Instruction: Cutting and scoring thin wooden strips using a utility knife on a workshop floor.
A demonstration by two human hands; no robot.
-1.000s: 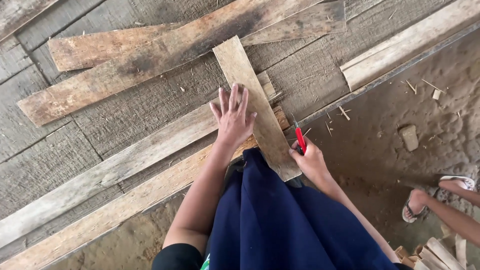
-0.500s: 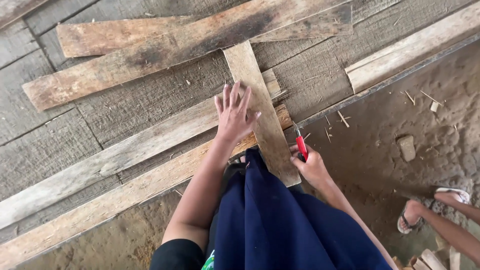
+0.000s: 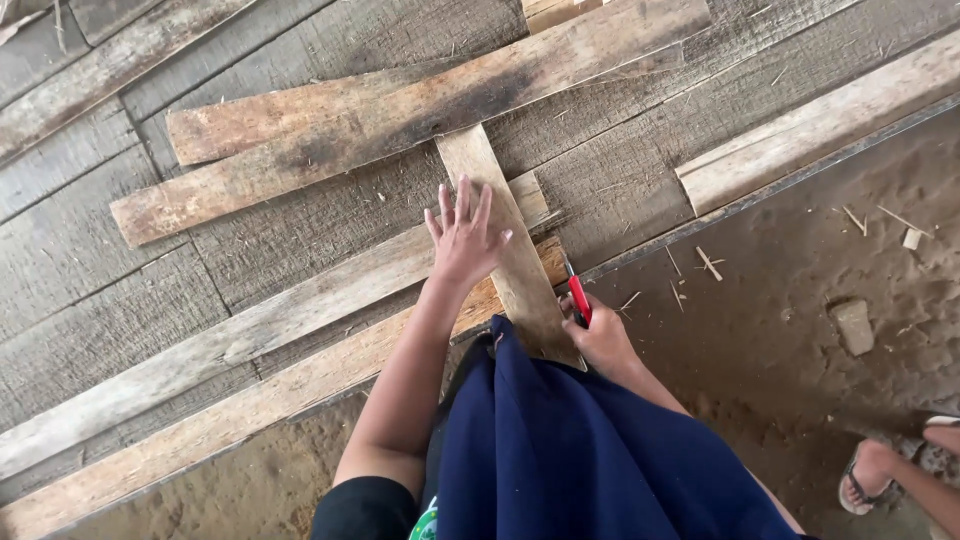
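My left hand (image 3: 463, 238) lies flat, fingers spread, on a short pale wooden board (image 3: 505, 235) that crosses over two long planks (image 3: 250, 330). My right hand (image 3: 603, 338) grips a red-handled tool (image 3: 578, 298) at the board's right edge, close to its near end. The tool's tip is thin and dark; I cannot make out its kind. My dark blue garment (image 3: 580, 450) covers the board's near end.
Long weathered planks (image 3: 400, 105) lie on a grey timber floor (image 3: 120, 300). Another pale plank (image 3: 820, 125) runs along the floor's edge. On the right is sandy ground with wood chips and a stone (image 3: 855, 325). Another person's sandalled foot (image 3: 875, 475) stands at the lower right.
The view has shifted slightly. Both hands stay on the board and the red tool, with the left hand's fingers still spread.
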